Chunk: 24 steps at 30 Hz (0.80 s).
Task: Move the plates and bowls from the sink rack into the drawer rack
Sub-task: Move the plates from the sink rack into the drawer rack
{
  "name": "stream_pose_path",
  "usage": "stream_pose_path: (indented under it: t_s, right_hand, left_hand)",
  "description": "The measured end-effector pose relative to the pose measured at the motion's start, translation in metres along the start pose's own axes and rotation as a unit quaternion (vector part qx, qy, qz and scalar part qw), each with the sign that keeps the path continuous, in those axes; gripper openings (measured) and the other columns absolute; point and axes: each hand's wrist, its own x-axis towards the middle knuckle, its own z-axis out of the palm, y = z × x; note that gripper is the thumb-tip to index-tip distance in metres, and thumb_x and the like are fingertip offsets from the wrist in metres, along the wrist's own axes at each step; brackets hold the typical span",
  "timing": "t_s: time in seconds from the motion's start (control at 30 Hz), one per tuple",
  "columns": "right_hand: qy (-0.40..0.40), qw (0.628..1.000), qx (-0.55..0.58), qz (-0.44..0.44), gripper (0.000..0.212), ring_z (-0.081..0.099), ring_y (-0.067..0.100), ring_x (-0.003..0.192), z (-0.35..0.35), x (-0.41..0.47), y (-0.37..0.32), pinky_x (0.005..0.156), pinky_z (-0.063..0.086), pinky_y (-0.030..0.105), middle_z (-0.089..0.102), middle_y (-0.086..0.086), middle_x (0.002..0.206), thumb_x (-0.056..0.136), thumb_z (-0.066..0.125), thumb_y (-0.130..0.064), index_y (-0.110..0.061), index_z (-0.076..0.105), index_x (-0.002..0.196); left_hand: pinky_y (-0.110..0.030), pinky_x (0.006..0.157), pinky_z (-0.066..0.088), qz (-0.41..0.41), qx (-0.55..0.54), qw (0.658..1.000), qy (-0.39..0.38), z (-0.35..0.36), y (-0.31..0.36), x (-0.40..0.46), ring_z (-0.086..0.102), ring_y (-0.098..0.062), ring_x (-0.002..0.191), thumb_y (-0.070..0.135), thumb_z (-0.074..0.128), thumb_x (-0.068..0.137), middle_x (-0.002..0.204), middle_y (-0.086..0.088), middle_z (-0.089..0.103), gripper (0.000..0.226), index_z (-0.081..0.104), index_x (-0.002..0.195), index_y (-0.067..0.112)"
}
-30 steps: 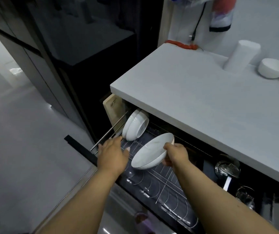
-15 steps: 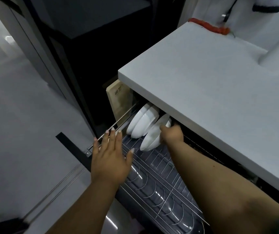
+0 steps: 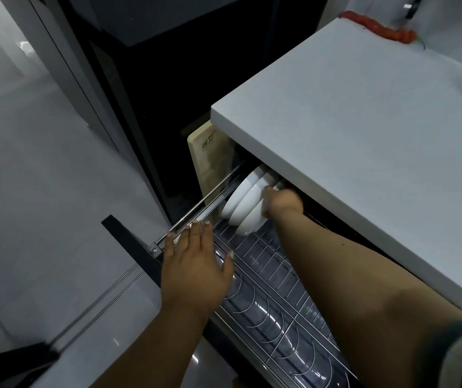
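Bowls, white and three in a row, stand on edge at the far end of the drawer rack, tucked just under the lip of the countertop. The nearest bowl leans against the other two, and the right hand grips its upper rim, fingers curled over the edge and partly hidden beneath the counter. The rack is a pulled-out wire frame with curved dividers over a clear tray; its slots nearer the person hold nothing. The left hand lies flat with fingers straight and spread, its fingertips reaching the metal side rail at the rack's left edge, holding nothing. A wooden cutting board stands upright just beyond the bowls, against the end of the cabinet. A red-orange object lies at the far edge of the countertop. Pale floor spreads to the left.
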Motion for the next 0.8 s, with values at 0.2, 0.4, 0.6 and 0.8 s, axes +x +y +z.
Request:
stream_pose_path:
  t_s: [0.2, 0.4, 0.6, 0.8]
  right_hand:
    - [-0.021, 0.999, -0.036, -0.010, 0.060, 0.051, 0.028, 0.125, 0.001, -0.001, -0.005, 0.100, 0.037, 0.030, 0.055, 0.013, 0.134, 0.096, 0.030, -0.055, -0.009, 0.056, 0.127]
    - [-0.056, 0.998, -0.014, -0.010, 0.070, 0.053, 0.031, 0.123, -0.002, 0.003, -0.003, 0.104, 0.040, 0.034, 0.056, 0.015, 0.134, 0.094, 0.033, -0.060, -0.004, 0.053, 0.130]
    - [-0.038, 0.999, 0.030, -0.012, 0.064, 0.054, 0.034, 0.120, -0.003, -0.009, 0.009, 0.094, 0.043, 0.033, 0.057, 0.018, 0.130, 0.094, 0.046, -0.051, 0.004, 0.051, 0.126]
    - [-0.024, 0.992, 0.115, -0.033, 0.068, 0.053, 0.035, 0.119, -0.022, -0.040, 0.016, 0.093, 0.044, 0.034, 0.053, 0.014, 0.133, 0.089, 0.056, -0.047, -0.002, 0.037, 0.136]
  left_hand:
    - [-0.051, 0.106, 0.036, 0.000, -0.010, 1.000, 0.006, 0.002, -0.001, 0.001, 0.061, -0.030, 0.111, 0.053, 0.034, 0.083, 0.119, -0.015, 0.066, 0.070, 0.057, 0.129, 0.005]
    - [-0.051, 0.097, 0.044, 0.000, -0.018, 1.000, 0.019, 0.001, -0.001, 0.001, 0.067, -0.031, 0.093, 0.050, 0.038, 0.079, 0.099, -0.014, 0.072, 0.066, 0.063, 0.119, 0.004]
    - [-0.041, 0.092, 0.045, -0.010, -0.036, 0.999, 0.021, -0.007, 0.004, -0.002, 0.065, -0.029, 0.091, 0.045, 0.044, 0.086, 0.095, -0.010, 0.071, 0.059, 0.053, 0.131, 0.007]
    - [-0.033, 0.077, 0.044, -0.022, -0.015, 0.997, -0.067, -0.020, 0.010, 0.003, 0.062, -0.025, 0.094, 0.048, 0.031, 0.096, 0.103, -0.006, 0.067, 0.053, 0.032, 0.139, 0.018]
